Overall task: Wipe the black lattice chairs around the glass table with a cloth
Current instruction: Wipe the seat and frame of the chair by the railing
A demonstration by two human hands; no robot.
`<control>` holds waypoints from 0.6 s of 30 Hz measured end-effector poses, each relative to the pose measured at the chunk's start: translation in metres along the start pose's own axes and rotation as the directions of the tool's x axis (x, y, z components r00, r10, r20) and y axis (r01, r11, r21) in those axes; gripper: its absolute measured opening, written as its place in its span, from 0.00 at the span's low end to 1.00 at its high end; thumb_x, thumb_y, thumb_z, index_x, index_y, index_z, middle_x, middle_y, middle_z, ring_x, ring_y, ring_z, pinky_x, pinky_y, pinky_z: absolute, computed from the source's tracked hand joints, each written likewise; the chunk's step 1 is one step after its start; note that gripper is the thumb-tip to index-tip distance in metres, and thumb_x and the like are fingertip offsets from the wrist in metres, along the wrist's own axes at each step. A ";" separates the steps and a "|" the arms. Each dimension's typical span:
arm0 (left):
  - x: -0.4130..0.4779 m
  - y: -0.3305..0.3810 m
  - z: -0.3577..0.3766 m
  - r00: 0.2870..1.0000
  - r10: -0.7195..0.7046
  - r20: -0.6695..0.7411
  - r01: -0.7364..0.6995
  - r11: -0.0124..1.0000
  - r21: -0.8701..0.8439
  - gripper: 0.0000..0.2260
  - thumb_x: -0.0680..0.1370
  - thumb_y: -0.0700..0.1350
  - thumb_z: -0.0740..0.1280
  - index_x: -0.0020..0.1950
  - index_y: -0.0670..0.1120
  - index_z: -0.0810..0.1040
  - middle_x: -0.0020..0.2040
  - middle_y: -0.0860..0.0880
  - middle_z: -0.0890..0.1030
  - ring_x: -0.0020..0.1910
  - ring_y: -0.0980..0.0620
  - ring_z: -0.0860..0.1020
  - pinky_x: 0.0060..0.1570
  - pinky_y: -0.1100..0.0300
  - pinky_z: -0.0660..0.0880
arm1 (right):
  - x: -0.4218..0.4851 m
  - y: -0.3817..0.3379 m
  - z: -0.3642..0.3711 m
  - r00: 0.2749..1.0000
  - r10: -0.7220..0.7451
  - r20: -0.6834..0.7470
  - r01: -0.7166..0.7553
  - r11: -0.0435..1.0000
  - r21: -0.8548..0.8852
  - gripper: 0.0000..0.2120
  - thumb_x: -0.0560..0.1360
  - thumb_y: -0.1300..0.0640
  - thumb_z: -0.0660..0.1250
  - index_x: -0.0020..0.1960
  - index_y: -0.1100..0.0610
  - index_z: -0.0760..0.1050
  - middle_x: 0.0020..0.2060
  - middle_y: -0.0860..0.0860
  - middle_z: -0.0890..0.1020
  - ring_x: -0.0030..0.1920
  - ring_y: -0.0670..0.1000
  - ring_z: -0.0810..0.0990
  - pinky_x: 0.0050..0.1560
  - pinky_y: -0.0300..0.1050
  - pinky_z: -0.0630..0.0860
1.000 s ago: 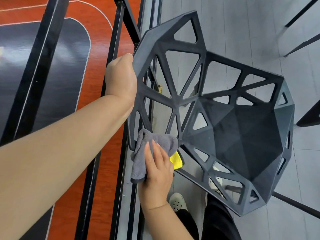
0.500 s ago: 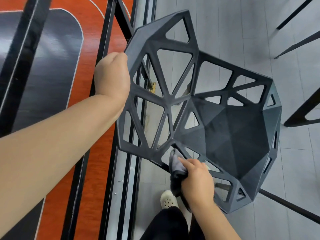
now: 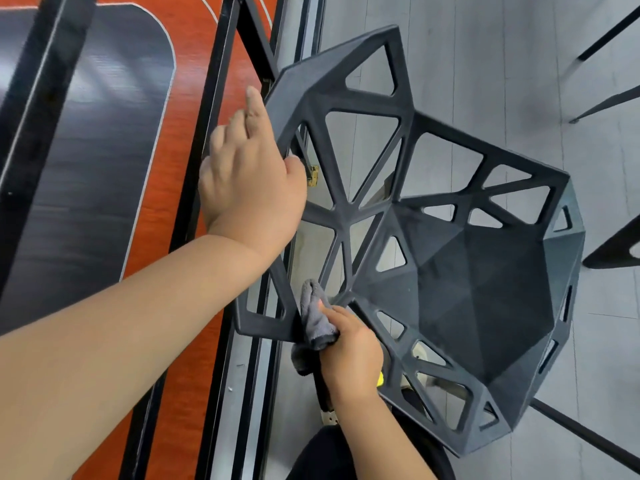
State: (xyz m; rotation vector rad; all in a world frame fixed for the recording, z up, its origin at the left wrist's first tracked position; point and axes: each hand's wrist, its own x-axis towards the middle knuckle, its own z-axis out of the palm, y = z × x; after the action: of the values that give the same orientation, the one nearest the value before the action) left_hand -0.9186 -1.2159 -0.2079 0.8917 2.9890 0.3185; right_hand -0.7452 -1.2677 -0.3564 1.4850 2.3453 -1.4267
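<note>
Against black chair (image 3: pixel 485 299), right hand (image 3: pixel 349 356) gripping cloth (image 3: pixel 316 318)

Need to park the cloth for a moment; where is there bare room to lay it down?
The chair's solid seat is bare, ringed by its lattice sides. The grey floor beyond it is open too. Crowded: the rim by the table frame, where left hand, right hand and cloth meet.

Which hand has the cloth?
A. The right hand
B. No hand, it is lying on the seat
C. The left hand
A: the right hand grips the cloth against a low bar of the chair, while the left hand rests bare on the chair's back edge with its fingers straight.
</note>
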 end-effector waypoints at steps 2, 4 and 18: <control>0.001 0.000 0.001 1.000 0.018 -0.009 -0.018 1.000 0.012 0.31 0.79 0.48 0.57 0.78 0.46 0.47 0.74 0.46 0.63 0.71 0.46 0.60 0.64 0.49 0.65 | 0.016 0.004 -0.006 0.990 0.140 0.032 -0.140 0.990 -0.008 0.15 0.74 0.60 0.61 0.51 0.44 0.80 0.40 0.44 0.80 0.42 0.47 0.77 0.37 0.39 0.70; 0.001 0.000 0.001 1.000 0.011 -0.003 -0.011 1.000 0.012 0.31 0.78 0.48 0.57 0.78 0.46 0.47 0.74 0.47 0.63 0.72 0.46 0.60 0.65 0.49 0.65 | 0.038 -0.002 -0.020 0.963 0.264 0.043 -0.263 0.964 -0.034 0.11 0.72 0.62 0.59 0.45 0.50 0.78 0.34 0.46 0.78 0.38 0.52 0.76 0.35 0.44 0.70; 0.004 0.000 0.003 1.000 -0.002 0.000 0.002 1.000 0.011 0.29 0.78 0.47 0.57 0.78 0.47 0.51 0.72 0.48 0.66 0.70 0.47 0.63 0.64 0.49 0.66 | 0.057 -0.028 -0.018 0.999 0.011 0.045 -0.007 0.996 -0.087 0.28 0.71 0.67 0.61 0.67 0.45 0.70 0.52 0.47 0.72 0.48 0.53 0.76 0.38 0.42 0.67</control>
State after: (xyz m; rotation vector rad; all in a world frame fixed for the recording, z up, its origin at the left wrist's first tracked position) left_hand -0.9218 -1.2128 -0.2110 0.8894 2.9945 0.3024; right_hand -0.7890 -1.2180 -0.3526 1.4249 2.3387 -1.3236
